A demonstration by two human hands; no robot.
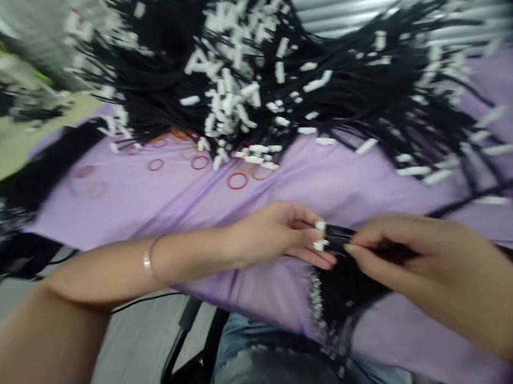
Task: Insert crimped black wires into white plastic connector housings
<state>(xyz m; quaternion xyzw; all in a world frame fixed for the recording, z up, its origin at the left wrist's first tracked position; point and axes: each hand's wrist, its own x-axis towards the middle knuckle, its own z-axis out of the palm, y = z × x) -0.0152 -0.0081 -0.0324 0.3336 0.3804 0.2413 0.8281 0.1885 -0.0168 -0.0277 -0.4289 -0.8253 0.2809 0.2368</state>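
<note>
In the head view, a small bunch of black cables (339, 237) with white connector ends (320, 234) stretches between my two hands. My left hand (289, 234) has its fingertips closed about the white ends, its lower fingers fairly straight. Close by on the right, my right hand (403, 251) pinches the black part between thumb and fingers. Part of the bunch is hidden inside that hand. Below both hands lies a dense bundle of black cables (357, 284) with small silvery-white tips along its left edge. Motion blurs the finer detail.
A large heap of black cables with white connectors (230, 87) covers the back of the purple cloth (159, 202). Red and yellow rubber bands (237, 180) lie in front of it. Another black bundle (45, 167) rests at left. My lap and a chair (179, 340) are below.
</note>
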